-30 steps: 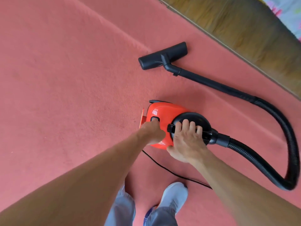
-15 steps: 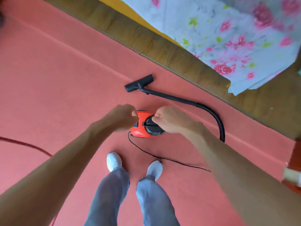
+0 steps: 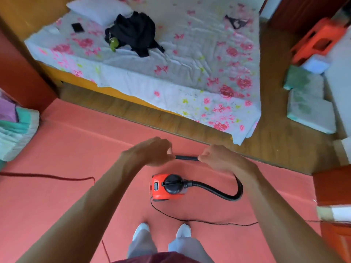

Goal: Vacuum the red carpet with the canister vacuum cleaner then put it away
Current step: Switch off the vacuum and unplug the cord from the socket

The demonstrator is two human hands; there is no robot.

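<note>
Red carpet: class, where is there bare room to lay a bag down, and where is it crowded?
Bare: the wide carpet stretch between the red cord and the wooden floor strip. Crowded: around the canister, its hose and black cord.

carpet [image 3: 76, 149] open L, bed [image 3: 190, 69] blocks fwd
</note>
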